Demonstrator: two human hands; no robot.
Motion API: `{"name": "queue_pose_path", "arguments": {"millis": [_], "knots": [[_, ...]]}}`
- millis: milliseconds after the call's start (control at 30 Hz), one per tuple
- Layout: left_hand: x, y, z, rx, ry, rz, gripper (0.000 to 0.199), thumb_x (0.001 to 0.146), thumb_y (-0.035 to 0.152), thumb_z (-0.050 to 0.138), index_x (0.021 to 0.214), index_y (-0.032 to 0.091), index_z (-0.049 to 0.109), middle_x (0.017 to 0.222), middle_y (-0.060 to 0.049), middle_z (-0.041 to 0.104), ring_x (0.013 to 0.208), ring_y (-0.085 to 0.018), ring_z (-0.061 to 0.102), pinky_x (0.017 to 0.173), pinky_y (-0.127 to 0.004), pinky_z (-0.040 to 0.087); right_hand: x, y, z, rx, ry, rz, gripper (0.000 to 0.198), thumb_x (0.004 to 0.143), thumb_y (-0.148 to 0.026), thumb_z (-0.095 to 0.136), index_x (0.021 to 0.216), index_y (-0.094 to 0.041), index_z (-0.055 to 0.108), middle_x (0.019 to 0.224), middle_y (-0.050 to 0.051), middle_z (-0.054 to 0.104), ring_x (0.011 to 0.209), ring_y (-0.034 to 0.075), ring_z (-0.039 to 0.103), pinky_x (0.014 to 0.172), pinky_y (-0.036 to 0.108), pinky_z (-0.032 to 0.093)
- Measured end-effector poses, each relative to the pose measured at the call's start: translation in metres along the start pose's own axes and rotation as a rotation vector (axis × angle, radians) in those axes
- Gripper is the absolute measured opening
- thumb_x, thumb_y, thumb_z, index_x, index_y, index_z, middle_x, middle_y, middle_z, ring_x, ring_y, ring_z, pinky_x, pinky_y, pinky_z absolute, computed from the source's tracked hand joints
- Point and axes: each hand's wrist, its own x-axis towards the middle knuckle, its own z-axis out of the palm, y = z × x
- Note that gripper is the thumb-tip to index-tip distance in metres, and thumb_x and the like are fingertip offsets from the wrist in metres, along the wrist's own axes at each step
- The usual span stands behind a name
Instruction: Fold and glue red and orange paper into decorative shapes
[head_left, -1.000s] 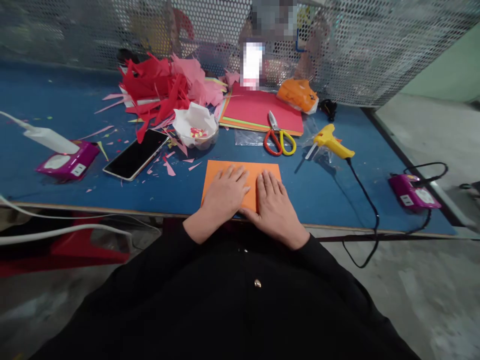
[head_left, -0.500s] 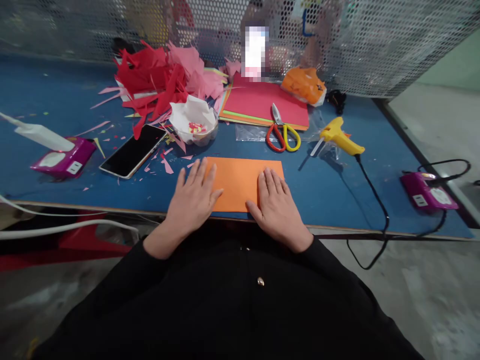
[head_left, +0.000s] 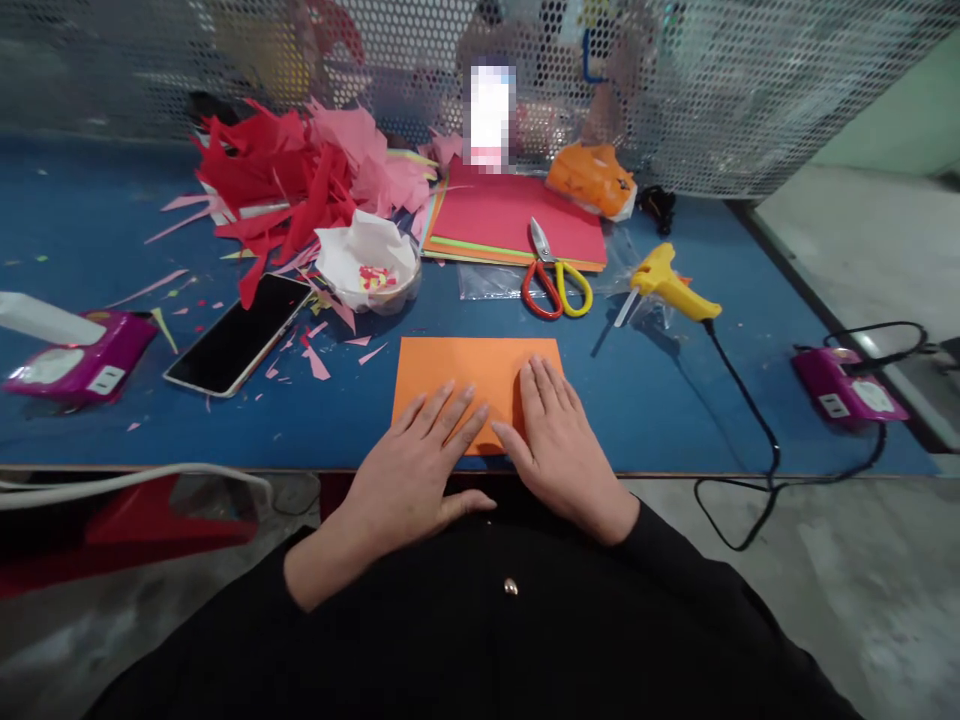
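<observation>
A rectangle of orange paper point(head_left: 457, 365) lies flat on the blue table, close to its front edge. Spread fingers of my left hand point(head_left: 412, 470) rest on the paper's lower left part, with the thumb stretched out below the table edge. My right hand point(head_left: 564, 445) lies flat over the right side of the paper, fingers stretched forward. Neither hand grips anything. Beyond the paper are scissors point(head_left: 553, 275) with one red and one yellow handle, their blades on a stack of coloured paper point(head_left: 517, 215).
A phone point(head_left: 238, 335), a paper-lined bowl point(head_left: 369, 260) of small scraps and a heap of red and pink cuttings point(head_left: 292, 180) stand left. To the right are a yellow glue gun point(head_left: 671, 283), its cord and a purple power strip point(head_left: 847, 388). Perforated mesh point(head_left: 720, 90) borders the back.
My left hand has slid down and toward me, from the paper's left edge to its lower left part. My right hand stays on the right side. The camera view has shifted slightly.
</observation>
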Motion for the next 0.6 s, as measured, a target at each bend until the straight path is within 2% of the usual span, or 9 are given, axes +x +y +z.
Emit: {"name": "queue_pose_path", "arguments": {"millis": [100,167,233,333,400,600], "knots": [[-0.002,-0.004,0.003,-0.018,0.014,0.021,0.096,0.089,0.082,0.035,0.154,0.012,0.039,0.162,-0.018,0.037,0.15,-0.037,0.032,0.12,-0.051,0.028,0.011,-0.016,-0.009,0.079,-0.024,-0.101,0.087,0.1,-0.064,0.028,0.155,0.003,0.029,0.165,0.027,0.022,0.157,0.035,0.014,0.124,0.057,0.022],[-0.003,-0.005,0.004,-0.037,0.024,0.02,0.093,0.09,0.077,0.04,0.155,0.012,0.037,0.16,-0.018,0.04,0.15,-0.037,0.032,0.12,-0.049,0.027,0.022,-0.029,-0.009,0.168,-0.119,-0.233,0.088,0.099,-0.067,0.027,0.155,0.0,0.031,0.164,0.025,0.027,0.156,0.032,0.02,0.125,0.052,0.026],[-0.002,-0.005,0.005,-0.046,0.034,-0.002,0.096,0.089,0.077,0.042,0.156,0.009,0.034,0.159,-0.019,0.042,0.15,-0.037,0.033,0.12,-0.048,0.026,0.032,-0.037,-0.006,0.218,-0.175,-0.283,0.089,0.098,-0.07,0.027,0.155,0.0,0.032,0.164,0.023,0.029,0.156,0.029,0.021,0.125,0.049,0.027],[-0.002,-0.005,0.007,-0.013,0.062,-0.002,0.104,0.086,0.086,0.032,0.156,0.008,0.035,0.158,-0.022,0.042,0.149,-0.037,0.033,0.119,-0.048,0.027,0.038,-0.031,0.002,0.211,-0.166,-0.247,0.093,0.098,-0.071,0.024,0.155,0.001,0.03,0.165,0.021,0.027,0.156,0.029,0.019,0.126,0.047,0.023],[-0.002,-0.006,0.008,0.016,0.075,0.029,0.102,0.087,0.085,0.025,0.154,0.009,0.039,0.159,-0.022,0.041,0.149,-0.037,0.034,0.118,-0.05,0.026,0.034,-0.018,0.004,0.159,-0.133,-0.188,0.095,0.097,-0.072,0.023,0.156,0.002,0.028,0.165,0.022,0.026,0.157,0.03,0.018,0.127,0.048,0.021],[-0.001,-0.007,0.006,0.038,0.089,0.067,0.096,0.091,0.081,0.024,0.153,0.009,0.04,0.16,-0.021,0.039,0.15,-0.039,0.031,0.117,-0.052,0.026,0.013,0.031,0.0,-0.041,-0.084,-0.037,0.097,0.096,-0.074,0.022,0.156,0.002,0.027,0.165,0.026,0.023,0.156,0.034,0.016,0.124,0.055,0.021]]}}
